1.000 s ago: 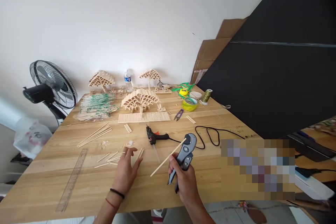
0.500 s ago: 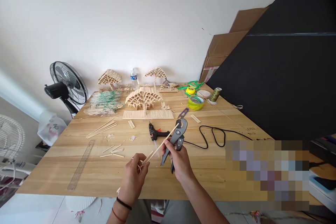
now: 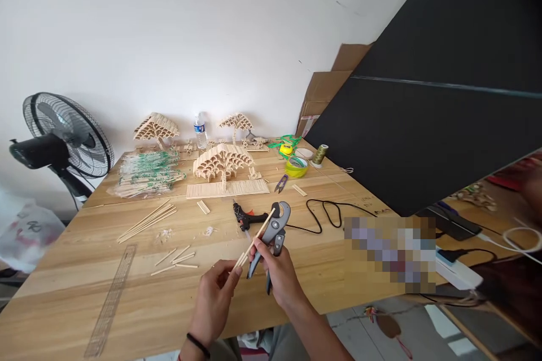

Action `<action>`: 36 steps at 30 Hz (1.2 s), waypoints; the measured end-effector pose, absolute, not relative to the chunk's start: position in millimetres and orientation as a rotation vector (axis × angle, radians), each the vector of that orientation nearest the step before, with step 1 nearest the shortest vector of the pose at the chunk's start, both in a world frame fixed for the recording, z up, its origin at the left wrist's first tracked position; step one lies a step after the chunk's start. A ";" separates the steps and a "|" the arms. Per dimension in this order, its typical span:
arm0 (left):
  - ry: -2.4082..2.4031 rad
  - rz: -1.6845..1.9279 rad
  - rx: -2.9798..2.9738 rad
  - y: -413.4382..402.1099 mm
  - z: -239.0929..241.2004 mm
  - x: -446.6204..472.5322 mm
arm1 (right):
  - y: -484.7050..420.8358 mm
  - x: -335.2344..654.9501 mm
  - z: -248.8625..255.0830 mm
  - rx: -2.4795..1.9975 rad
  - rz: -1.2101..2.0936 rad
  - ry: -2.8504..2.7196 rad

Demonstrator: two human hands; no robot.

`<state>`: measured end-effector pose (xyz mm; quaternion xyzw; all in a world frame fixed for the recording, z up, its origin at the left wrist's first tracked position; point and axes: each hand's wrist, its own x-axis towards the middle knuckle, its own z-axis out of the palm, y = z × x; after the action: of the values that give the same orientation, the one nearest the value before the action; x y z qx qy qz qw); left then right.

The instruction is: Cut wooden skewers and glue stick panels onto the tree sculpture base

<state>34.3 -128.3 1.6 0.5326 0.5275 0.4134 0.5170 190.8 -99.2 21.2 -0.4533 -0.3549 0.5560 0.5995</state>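
My right hand [image 3: 277, 275] grips a grey cutter [image 3: 273, 234] by its handles, jaws pointing up and away. A thin wooden stick [image 3: 255, 241] runs slanted into the cutter's jaws. My left hand [image 3: 215, 300] pinches the stick's near end together with a short stick piece beside it. Both hands hover over the near middle of the wooden table [image 3: 330, 271]. Just beyond the cutter lies a black glue gun [image 3: 243, 216].
Short cut sticks [image 3: 175, 258], a clear ruler [image 3: 110, 300] and long sticks [image 3: 147, 220] lie left. Farther back stand stick trees [image 3: 221, 162], a bottle [image 3: 199, 130], tape rolls [image 3: 296, 166], snips [image 3: 280, 183]. A black cord [image 3: 326, 211] lies right, a fan [image 3: 63, 138] at the left edge.
My left hand left the table, came up with a short piece and took the stick's near end. The right hand drew the cutter and stick nearer. The view shifted.
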 end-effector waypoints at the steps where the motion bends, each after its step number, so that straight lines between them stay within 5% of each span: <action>1: 1.255 0.981 1.268 -127.3 4.5 31.4 | -98.3 194.4 23.4 -1.047 1.305 -0.887; 14: 1.136 0.972 1.125 -135.8 27.9 8.9 | -118.6 231.6 48.9 -1.413 0.769 -2.141; 36: 1.327 0.898 1.417 -102.6 1.0 31.2 | -98.1 237.3 20.0 -1.873 0.662 -2.325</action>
<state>31.2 -102.6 1.0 0.5808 0.5440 0.3682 0.4808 237.3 -98.1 20.0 -0.6118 -0.7597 0.2163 0.0419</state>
